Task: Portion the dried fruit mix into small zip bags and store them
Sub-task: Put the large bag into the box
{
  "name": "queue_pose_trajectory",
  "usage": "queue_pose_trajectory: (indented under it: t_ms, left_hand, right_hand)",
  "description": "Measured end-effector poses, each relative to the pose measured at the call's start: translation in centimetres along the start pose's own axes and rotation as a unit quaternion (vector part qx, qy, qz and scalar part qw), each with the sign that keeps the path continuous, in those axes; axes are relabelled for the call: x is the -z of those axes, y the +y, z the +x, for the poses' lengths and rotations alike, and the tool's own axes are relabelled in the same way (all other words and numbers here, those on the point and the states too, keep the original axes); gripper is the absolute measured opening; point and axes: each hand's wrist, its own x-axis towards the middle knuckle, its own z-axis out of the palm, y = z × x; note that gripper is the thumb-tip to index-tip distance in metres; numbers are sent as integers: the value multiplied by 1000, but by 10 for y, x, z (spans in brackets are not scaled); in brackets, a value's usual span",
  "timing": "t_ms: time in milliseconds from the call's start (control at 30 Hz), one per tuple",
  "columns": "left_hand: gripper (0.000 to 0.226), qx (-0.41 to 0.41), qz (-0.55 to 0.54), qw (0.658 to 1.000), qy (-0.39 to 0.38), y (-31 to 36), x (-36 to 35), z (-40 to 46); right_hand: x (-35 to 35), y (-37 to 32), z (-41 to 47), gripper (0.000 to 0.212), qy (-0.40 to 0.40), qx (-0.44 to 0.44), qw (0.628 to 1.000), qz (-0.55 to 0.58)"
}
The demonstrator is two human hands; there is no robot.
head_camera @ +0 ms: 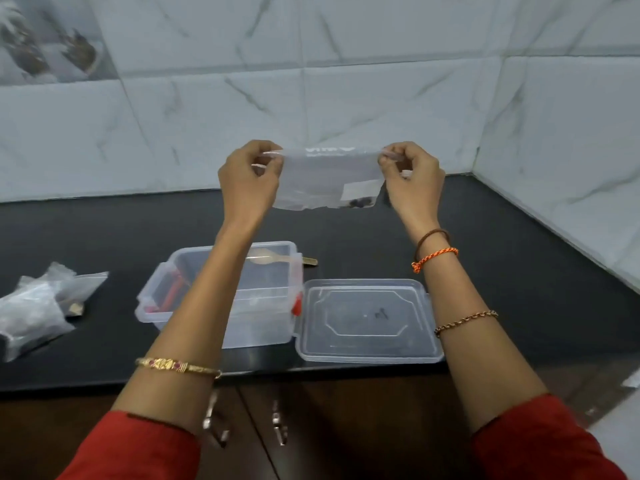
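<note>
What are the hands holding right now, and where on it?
Both hands, left hand and right hand, pinch one clear plastic zip bag at its two upper corners, holding it up above the counter.

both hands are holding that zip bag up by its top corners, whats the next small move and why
Probably run the fingers along the top edge to press the zip shut. The left hand and right hand pinch the zip bag by its top corners, stretched taut, with a few dark pieces already at its bottom. The clear container stands open below, ready to take it.
</note>
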Motion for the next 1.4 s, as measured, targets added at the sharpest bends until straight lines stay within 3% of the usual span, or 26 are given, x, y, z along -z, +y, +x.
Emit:
queue_pose_trajectory:
  t_ms: [200,300,567,767,867,967,1067,1400]
  left_hand:
    - [13,66,-92,993,34,-42,88,-1]
    - [19,94,-129,987,13,-59,115,-1]
    - [21,207,-128,968,-59,-102,141,-2]
    - [10,169,-18,968,-184,-125,133,-4]
    - [22,152,50,963,-216,-129,126,-2]
    - [37,131,170,948,-234,-133,120,-2]
    - [55,141,221,934,-243,-137,114,-5]
    - [61,87,412,879,-226,-131,105,-10]
  right_hand:
    - [-66,-56,-35,4,-43,-16,989,140]
    - [-84,-67,-51,6,-64,-44,982,172]
    - [-114,-60,-86,19,-112,-147,973,140]
    - [-118,-31,-100,25,-120,-140,981,-61]
    - [-117,-31,-101,16,-112,-123,981,-103]
    - [-117,-31,-102,17,-102,-112,979,-139]
    - [-117,-30,-103,18,-107,-116,974,-161]
    - [-122,-25,-101,16,-149,-128,960,-201]
